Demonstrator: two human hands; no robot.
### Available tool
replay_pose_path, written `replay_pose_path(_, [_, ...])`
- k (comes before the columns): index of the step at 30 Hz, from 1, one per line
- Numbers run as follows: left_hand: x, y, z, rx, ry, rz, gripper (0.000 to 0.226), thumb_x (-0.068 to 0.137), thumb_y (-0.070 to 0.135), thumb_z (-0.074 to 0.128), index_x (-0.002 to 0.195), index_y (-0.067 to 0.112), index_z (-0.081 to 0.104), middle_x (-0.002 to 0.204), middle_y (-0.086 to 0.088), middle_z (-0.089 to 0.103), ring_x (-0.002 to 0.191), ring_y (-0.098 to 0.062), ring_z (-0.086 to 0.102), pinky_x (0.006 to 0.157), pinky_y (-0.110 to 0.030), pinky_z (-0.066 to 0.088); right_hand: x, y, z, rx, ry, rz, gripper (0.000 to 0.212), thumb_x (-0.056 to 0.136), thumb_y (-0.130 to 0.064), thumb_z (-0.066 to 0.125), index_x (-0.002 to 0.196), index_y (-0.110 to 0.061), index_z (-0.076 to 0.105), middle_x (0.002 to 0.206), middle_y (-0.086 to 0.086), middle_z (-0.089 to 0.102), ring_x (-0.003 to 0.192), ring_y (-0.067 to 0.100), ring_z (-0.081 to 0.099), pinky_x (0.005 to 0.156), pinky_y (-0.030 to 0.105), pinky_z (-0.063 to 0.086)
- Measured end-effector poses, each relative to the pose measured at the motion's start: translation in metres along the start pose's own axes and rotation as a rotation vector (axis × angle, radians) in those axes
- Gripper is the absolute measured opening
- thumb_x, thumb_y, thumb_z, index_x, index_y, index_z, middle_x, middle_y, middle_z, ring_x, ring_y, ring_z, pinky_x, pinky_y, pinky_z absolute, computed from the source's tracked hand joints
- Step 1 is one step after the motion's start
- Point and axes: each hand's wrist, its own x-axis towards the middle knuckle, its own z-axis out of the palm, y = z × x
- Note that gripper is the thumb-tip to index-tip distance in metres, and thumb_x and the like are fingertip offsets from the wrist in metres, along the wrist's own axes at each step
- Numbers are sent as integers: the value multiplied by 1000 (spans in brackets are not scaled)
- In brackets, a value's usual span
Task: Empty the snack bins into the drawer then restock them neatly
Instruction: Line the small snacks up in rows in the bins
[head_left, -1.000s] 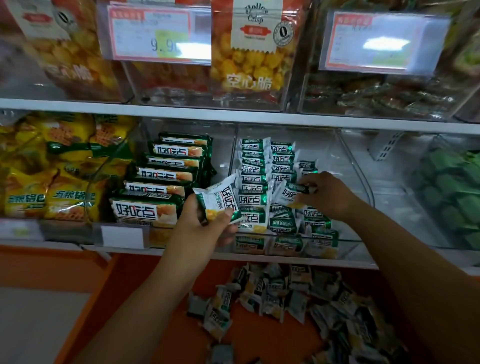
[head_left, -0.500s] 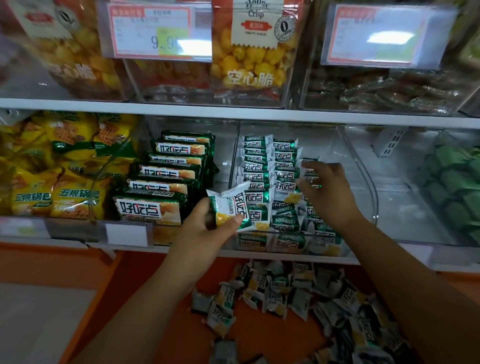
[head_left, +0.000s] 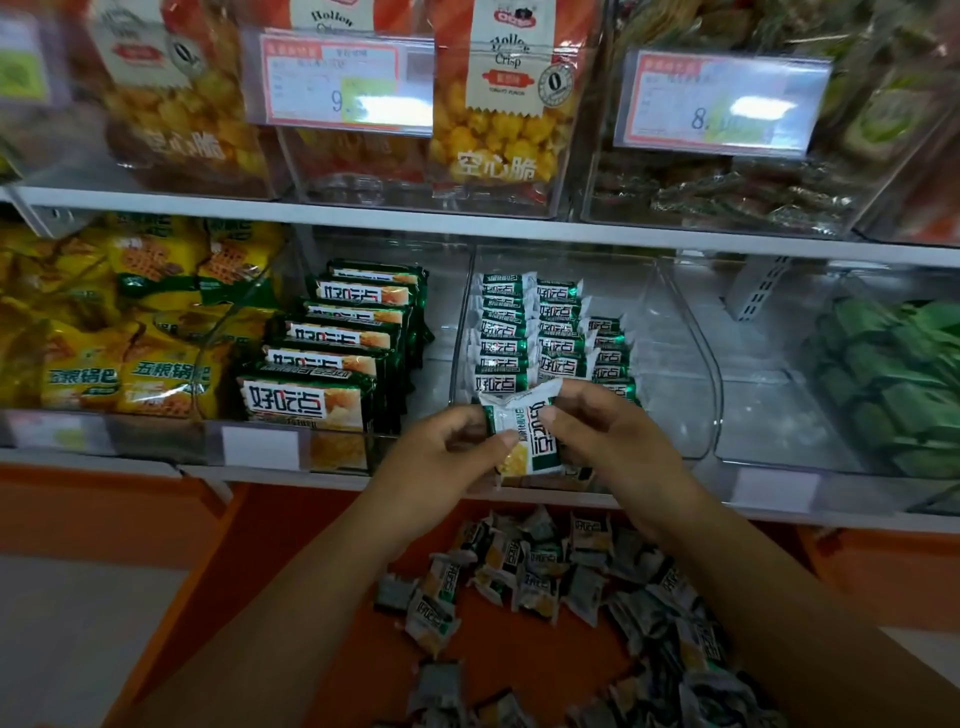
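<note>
A small white-and-green snack packet (head_left: 524, 434) is held in front of the clear middle bin (head_left: 691, 364). My left hand (head_left: 452, 457) pinches its left edge and my right hand (head_left: 602, 431) pinches its right edge. Inside the bin, several matching packets (head_left: 540, 338) stand in neat rows against the left wall. Below, the open orange drawer (head_left: 322, 597) holds a loose pile of the same packets (head_left: 571, 597).
A bin of larger green biscuit packs (head_left: 332, 364) sits left of the middle bin, with yellow snack bags (head_left: 104, 332) beyond. A bin with green packs (head_left: 893, 384) stands at the right. The upper shelf (head_left: 467, 223) carries bins with price tags.
My right hand left the rows in the bin and came back to the packet that my left hand holds. Both hands now pinch it in front of the bin.
</note>
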Motion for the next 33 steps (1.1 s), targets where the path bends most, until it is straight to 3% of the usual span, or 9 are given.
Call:
replay_pose_path(3, [0,2,3,-37,41,32,12,89,38,65,94,28,64,100,4,64,86,-10,69,69,-17,56,-4,2,2,29,-73,39,35,86,-39,65,118,-46,50,115,-16,56,96,-1,62,74,21,53])
replay_pose_path(7, [6,-2,-1,74,200,104,31,89,41,65,117,36,55,109,14,59,95,2,58,79,-19,50,5,5,-6,96,62,38,31,86,-18,70,113,-26,57,114,6,64,83,16,70,62,21,55])
replay_pose_path(11, [16,-17,-19,354,390,177,59,89,39,65,143,27,43,127,6,50,111,-8,50,86,-23,41,42,10,-46,-401,265,-52,31,87,-22,70,116,-28,58,104,-4,58,78,9,58,57,8,42])
replay_pose_path(16, [22,-33,-17,496,251,161,57,95,38,56,148,28,37,151,1,43,138,-18,41,111,-43,39,78,29,-57,-784,37,-63,39,91,-22,66,128,-30,58,113,8,51,83,15,52,76,19,40])
replay_pose_path(19, [23,-34,-18,432,267,189,51,96,32,57,145,31,42,147,5,49,134,-14,46,111,-37,40,87,36,-49,-735,44,-103,40,88,-21,68,126,-30,58,108,3,43,86,14,49,86,21,39])
replay_pose_path(22, [25,-36,-19,437,276,215,50,96,29,58,144,34,43,143,9,52,130,-9,48,108,-30,40,91,46,-43,-656,105,-130,33,86,-18,71,116,-27,60,109,4,44,86,15,52,76,13,36])
replay_pose_path(26, [25,-40,-20,443,288,234,50,96,29,58,144,32,44,141,7,54,131,-13,47,109,-36,42,88,49,-40,-641,107,-112,31,87,-22,70,116,-28,61,111,3,42,94,19,55,80,13,37])
replay_pose_path(30, [7,-36,-15,575,452,411,41,93,33,56,133,23,57,117,6,63,113,-15,52,92,-32,41,46,27,-41,-582,374,-368,35,91,-24,65,125,-22,59,114,-1,46,93,7,52,82,15,41])
replay_pose_path(33, [-20,-48,8,563,214,374,27,95,30,60,122,34,60,105,16,58,95,-1,54,76,-15,41,-20,33,-37,-393,379,-440,29,95,-19,58,123,-24,54,98,-6,53,84,3,54,73,10,44])
